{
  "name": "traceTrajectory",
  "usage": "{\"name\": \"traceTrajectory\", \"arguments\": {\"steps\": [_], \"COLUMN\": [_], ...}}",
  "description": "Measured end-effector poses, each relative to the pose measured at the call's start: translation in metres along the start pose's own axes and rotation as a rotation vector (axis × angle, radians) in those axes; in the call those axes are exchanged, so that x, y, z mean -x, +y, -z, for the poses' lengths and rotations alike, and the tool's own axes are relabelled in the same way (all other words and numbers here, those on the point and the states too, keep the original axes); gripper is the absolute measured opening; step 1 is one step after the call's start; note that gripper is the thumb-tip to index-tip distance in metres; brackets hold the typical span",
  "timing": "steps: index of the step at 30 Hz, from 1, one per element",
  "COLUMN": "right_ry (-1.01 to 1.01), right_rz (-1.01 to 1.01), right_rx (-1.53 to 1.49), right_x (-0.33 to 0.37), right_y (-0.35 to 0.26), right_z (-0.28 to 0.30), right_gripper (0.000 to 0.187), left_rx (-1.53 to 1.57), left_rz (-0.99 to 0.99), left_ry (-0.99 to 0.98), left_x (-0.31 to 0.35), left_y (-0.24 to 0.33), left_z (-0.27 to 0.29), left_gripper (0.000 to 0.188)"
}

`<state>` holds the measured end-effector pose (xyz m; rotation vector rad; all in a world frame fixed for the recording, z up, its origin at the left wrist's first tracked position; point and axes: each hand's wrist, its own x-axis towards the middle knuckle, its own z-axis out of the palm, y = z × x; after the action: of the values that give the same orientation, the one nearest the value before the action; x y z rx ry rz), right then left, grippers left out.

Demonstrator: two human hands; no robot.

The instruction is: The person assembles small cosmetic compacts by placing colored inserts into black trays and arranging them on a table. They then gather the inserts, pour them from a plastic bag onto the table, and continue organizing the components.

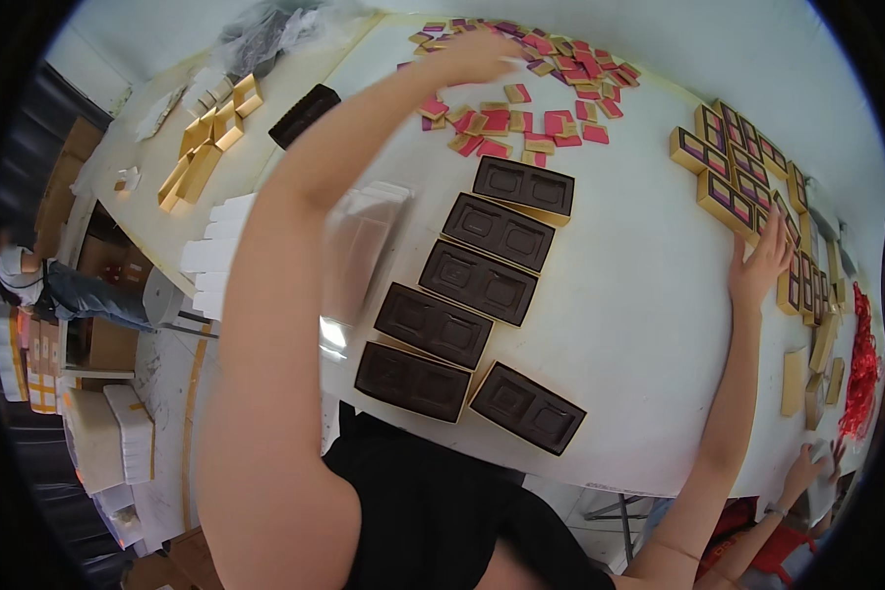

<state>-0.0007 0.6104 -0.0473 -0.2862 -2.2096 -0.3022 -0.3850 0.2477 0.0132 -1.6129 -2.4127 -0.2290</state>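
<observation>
My left hand point(474, 51) reaches far across the white table point(639, 324) and sits, blurred, on a pile of small pink and gold squares point(551, 98). Whether it grips one is unclear. My right hand point(760, 267) lies flat with its fingers spread, touching the edge of the gold boxes filled with pink pieces point(733, 167) at the right. Several dark brown trays with two hollows each point(482, 280) lie in a slanted row in the middle, between my arms.
Gold lids point(202, 147) and a black tray point(305, 113) lie at the far left. White boxes point(216, 258) and clear plastic lids point(359, 246) sit by my left arm. A red bundle point(863, 364) is at the right edge. Another person's hand point(806, 472) works at lower right.
</observation>
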Motion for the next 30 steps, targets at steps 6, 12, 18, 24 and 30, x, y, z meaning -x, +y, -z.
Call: {"name": "traceTrajectory", "arguments": {"steps": [6, 12, 18, 24, 30], "right_ry": [-0.354, -0.709, -0.713, -0.587, -0.503], "right_rz": [0.330, 0.453, 0.078, -0.083, -0.058], "right_rx": [-0.806, -0.670, -0.843, -0.991, -0.990], "right_x": [-0.056, -0.045, 0.004, 0.026, 0.027], "right_y": [-0.176, -0.200, -0.114, -0.109, -0.114], "right_z": [0.018, 0.046, 0.110, 0.124, 0.129], "right_gripper": [0.056, 0.050, 0.037, 0.038, 0.041], "left_rx": [0.042, 0.097, 0.679, 0.441, 0.497], "left_rz": [0.277, 0.200, 0.220, 0.146, 0.263], "left_ry": [-0.004, -0.099, -0.158, -0.001, -0.114], "left_x": [0.117, 0.095, 0.096, 0.072, 0.040], "left_y": [-0.112, -0.018, 0.041, 0.033, 0.034], "left_z": [-0.059, -0.054, -0.017, -0.029, -0.040], "left_gripper": [0.057, 0.054, 0.054, 0.080, 0.076]}}
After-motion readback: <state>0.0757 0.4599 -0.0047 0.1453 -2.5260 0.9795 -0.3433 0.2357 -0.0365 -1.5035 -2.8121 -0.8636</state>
